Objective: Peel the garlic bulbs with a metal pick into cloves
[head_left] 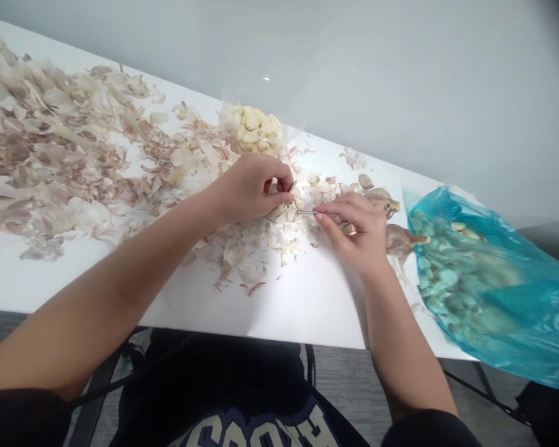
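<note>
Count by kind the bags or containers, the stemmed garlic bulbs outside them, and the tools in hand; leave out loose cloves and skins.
Blue bag: 1
Clear container with peeled cloves: 1
Garlic bulbs beside the right hand: 2
Thin metal tool: 1
Total: 5

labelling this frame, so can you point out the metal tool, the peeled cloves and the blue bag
Metal tool (pixel 307 212): head view, on its thin bare shaft
Peeled cloves (pixel 256 128): head view, middle of the heap
Blue bag (pixel 517 304): head view, its side wall
</note>
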`<state>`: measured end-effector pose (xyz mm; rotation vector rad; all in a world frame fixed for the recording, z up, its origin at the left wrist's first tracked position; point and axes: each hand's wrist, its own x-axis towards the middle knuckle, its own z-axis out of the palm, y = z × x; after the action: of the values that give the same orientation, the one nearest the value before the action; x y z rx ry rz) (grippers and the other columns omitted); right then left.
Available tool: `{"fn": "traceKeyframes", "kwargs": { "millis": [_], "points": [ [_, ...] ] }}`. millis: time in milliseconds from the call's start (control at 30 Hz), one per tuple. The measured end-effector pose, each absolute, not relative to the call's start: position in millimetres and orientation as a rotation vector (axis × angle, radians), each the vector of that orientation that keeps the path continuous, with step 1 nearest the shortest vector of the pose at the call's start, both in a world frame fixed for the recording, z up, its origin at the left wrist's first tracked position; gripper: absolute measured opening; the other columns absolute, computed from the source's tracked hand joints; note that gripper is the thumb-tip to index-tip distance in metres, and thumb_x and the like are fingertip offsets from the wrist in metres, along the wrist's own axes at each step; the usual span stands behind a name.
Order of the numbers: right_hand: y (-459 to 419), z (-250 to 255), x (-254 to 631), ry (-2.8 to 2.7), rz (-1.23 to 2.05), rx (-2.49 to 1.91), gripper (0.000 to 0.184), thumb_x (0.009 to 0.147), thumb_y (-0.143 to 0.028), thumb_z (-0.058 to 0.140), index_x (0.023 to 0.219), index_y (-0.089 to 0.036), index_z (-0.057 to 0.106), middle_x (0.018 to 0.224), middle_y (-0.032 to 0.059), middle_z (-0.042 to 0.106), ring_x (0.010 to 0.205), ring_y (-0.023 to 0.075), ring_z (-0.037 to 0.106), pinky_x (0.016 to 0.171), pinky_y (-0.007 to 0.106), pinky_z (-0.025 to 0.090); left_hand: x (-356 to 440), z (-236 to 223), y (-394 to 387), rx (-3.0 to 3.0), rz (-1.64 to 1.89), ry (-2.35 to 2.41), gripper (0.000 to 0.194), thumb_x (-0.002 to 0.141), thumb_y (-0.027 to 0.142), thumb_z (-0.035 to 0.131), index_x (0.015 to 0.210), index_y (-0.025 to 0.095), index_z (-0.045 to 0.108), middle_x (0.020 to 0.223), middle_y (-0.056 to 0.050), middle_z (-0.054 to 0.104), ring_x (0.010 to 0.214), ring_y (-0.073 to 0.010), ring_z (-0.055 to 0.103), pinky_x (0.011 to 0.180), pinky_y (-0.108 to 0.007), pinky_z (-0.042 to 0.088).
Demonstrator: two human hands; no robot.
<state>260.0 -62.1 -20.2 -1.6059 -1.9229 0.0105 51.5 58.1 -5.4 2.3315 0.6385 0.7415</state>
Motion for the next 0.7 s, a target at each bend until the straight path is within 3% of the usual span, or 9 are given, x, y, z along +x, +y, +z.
{"fn": "traceKeyframes", "kwargs": {
  "millis": [400,700],
  "points": [
    [-50.9,-24.2,260.4,-1.844,0.297,-1.366,0.010,0.087,-0.024,0.065,0.088,-0.021,0.074,0.077,0.0016,0.067,0.072,0.0121,0.058,0.066,0.028,0.045,52.3,-5.7,58.2,2.322,0.737,0.672,0.009,0.078,0.025,0.068,0.075,0.017,0.066,0.069,0.001,0.065,0.060,-0.0096,0.053,0.062,-0.024,0.040],
    [-48.4,-25.0,260.1,-1.868,0.298,-1.322,0.012,0.089,-0.028,0.063,0.088,-0.023,0.073,0.080,0.0019,0.068,0.077,0.0139,0.060,0.071,0.031,0.046,53.9,-8.6,60.2,2.356,0.740,0.661,0.009,0.078,0.023,0.069,0.075,0.016,0.066,0.069,0.001,0.065,0.059,-0.0093,0.051,0.062,-0.024,0.038]
  ]
}}
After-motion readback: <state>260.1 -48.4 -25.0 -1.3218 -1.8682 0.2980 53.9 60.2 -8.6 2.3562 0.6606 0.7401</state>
